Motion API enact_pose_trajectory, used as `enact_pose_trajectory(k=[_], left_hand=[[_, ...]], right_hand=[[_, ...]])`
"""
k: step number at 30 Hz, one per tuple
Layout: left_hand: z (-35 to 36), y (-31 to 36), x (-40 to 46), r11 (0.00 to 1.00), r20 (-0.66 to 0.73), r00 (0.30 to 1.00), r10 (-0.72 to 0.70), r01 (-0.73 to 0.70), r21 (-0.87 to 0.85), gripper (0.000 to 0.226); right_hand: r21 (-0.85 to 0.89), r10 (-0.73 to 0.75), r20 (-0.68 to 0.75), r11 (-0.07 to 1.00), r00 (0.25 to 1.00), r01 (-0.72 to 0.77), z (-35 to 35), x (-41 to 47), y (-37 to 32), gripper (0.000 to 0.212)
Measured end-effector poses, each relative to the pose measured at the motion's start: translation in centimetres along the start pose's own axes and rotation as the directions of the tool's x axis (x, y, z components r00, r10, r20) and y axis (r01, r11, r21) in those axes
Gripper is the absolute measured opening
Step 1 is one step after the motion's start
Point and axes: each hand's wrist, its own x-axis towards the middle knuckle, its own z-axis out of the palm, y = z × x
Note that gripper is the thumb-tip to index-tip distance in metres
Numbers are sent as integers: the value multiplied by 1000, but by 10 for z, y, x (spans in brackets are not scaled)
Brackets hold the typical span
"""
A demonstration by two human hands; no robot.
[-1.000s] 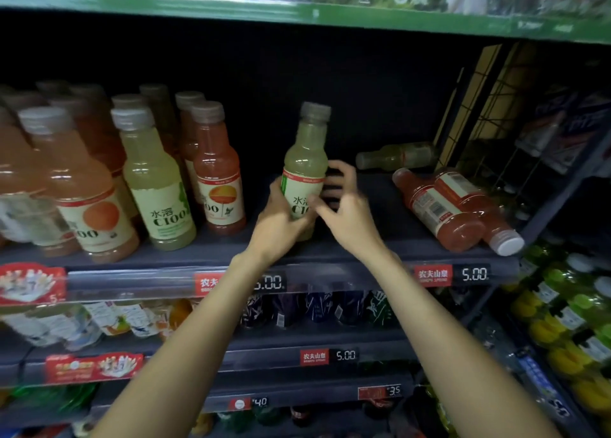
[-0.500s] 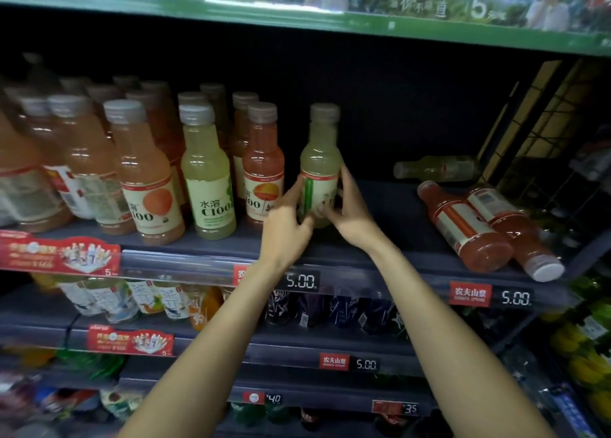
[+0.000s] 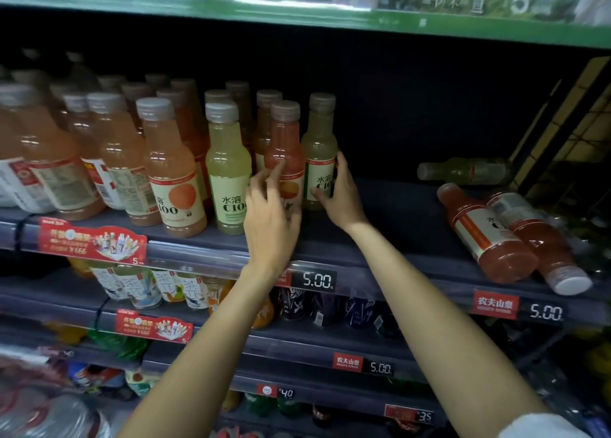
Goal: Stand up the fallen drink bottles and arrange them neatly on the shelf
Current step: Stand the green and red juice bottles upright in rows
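Observation:
A yellow-green drink bottle [image 3: 319, 146] stands upright on the dark shelf [image 3: 396, 232], tight against a red-orange bottle [image 3: 284, 143] at the right end of the standing row. My right hand [image 3: 342, 196] grips its label, thumb in front and fingers round the right side. My left hand [image 3: 269, 216] hovers in front of the red-orange bottle with loose fingers, holding nothing. Three bottles lie fallen to the right: a pale yellow one [image 3: 463, 171] at the back and two red ones [image 3: 486, 236] [image 3: 542, 242] side by side near the shelf's front edge.
Several upright orange and yellow bottles [image 3: 172, 170] fill the shelf's left half. A price rail [image 3: 317, 280] runs along the front edge. Lower shelves hold more drinks. A wire rack [image 3: 568, 130] bounds the right side. Bare shelf lies between my right hand and the fallen bottles.
The yellow-green bottle has moved left and now stands against the red-orange bottle. My left hand has come off it, while my right hand still holds it.

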Motion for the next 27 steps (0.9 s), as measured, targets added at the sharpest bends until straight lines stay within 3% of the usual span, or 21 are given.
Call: enact_pose_trajectory(k=[4, 7, 9, 11, 13, 14, 17, 19, 21, 24, 27], left_hand=[[2, 2, -5, 1000, -20, 999, 31, -31, -3, 61], [5, 10, -11, 992, -64, 991, 119, -121, -29, 45], [9, 18, -11, 949, -49, 952, 301, -304, -79, 35], [18, 27, -10, 837, 41, 840, 541, -533, -126, 28], [31, 37, -6, 758, 177, 737, 652, -634, -153, 26], [37, 43, -5, 783, 263, 739, 620, -604, -147, 27], [55, 78, -1, 951, 564, 773, 290, -301, -75, 30], [66, 105, 4, 997, 705, 706, 72, -25, -76, 35], [81, 124, 7, 976, 800, 597, -56, 201, -82, 43], [105, 144, 4, 824, 883, 453, -118, 541, -168, 54], [111, 158, 6, 520, 939, 325, -114, 825, -222, 49]], right_hand=[[-127, 41, 26, 991, 999, -38, -19, -11, -10, 75], [-255, -107, -8, 962, 994, 102, -52, -44, -16, 52], [-479, -288, -63, 849, 955, 225, -80, -67, -11, 37], [-723, -373, -104, 666, 922, 187, -112, -82, 0, 28], [-861, -295, -152, 508, 943, 20, -142, -90, 11, 27], [-894, -221, -188, 442, 957, -73, -152, -92, 15, 31], [-897, 24, -293, 338, 956, -284, -176, -98, 15, 43], [-888, 216, -310, 283, 926, -363, -179, -99, 11, 58], [-899, 280, -293, 244, 914, -363, -175, -98, 12, 70], [-878, 248, -310, 296, 918, -376, -171, -98, 15, 78], [-755, 104, -389, 533, 915, -382, -161, -99, 16, 80]])
